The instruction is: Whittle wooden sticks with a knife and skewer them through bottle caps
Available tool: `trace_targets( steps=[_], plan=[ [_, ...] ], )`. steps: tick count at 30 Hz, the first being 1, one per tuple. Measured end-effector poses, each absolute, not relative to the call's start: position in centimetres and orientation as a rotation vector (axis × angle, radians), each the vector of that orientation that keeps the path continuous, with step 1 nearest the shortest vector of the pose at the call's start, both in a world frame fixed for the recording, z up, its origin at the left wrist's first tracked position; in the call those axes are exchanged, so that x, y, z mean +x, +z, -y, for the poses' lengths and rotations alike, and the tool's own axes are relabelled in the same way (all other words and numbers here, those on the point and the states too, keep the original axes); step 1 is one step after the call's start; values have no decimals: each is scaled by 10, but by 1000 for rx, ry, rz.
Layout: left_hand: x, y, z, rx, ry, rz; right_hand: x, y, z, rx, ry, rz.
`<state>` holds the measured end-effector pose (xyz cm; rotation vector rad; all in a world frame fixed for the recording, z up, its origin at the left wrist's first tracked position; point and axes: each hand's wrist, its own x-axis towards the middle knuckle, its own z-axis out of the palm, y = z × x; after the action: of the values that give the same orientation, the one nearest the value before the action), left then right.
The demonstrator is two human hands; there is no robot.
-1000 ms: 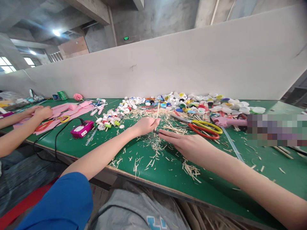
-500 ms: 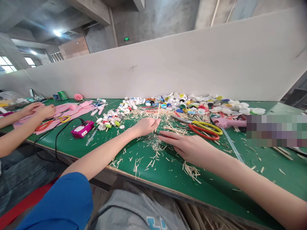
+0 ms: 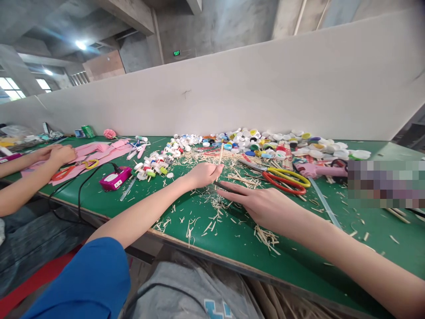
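My left hand (image 3: 204,174) is closed around a thin wooden stick (image 3: 221,154), whose pale upper end points up above the fingers. In my right hand (image 3: 262,201) is a slim dark knife (image 3: 230,188), gripped with the index finger stretched along it. Its tip lies right by the lower part of the stick, just under my left hand; whether it touches the wood I cannot tell. Wood shavings (image 3: 217,204) are scattered over the green table below both hands. Scissors with red and yellow handles (image 3: 287,179) lie beyond my right hand.
Plastic bottle caps (image 3: 255,141) are heaped along the white partition (image 3: 232,93). Left of my hands are cap-and-stick pieces (image 3: 152,166) and a magenta power box (image 3: 115,178) with a black cable. A pink glue gun (image 3: 318,170) lies right. A co-worker's hands (image 3: 59,153) rest over pink sheets (image 3: 102,153).
The knife has shifted slightly and shows more of its length from my right hand. My left hand keeps the stick in almost the same place. The view has moved a little.
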<state>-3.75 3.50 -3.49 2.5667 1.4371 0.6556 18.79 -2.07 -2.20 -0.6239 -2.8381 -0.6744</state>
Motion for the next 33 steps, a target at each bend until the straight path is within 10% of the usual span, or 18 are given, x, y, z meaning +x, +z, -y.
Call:
trace_targets(
  steps=[20,33],
  plan=[
    [-36,-34,-33,2546,653,-1404,185,-21,21,-693,-280,2891],
    [-39,-36,-36,2556,657,-1435,182,-21,31,-760,-847,2797]
  ],
)
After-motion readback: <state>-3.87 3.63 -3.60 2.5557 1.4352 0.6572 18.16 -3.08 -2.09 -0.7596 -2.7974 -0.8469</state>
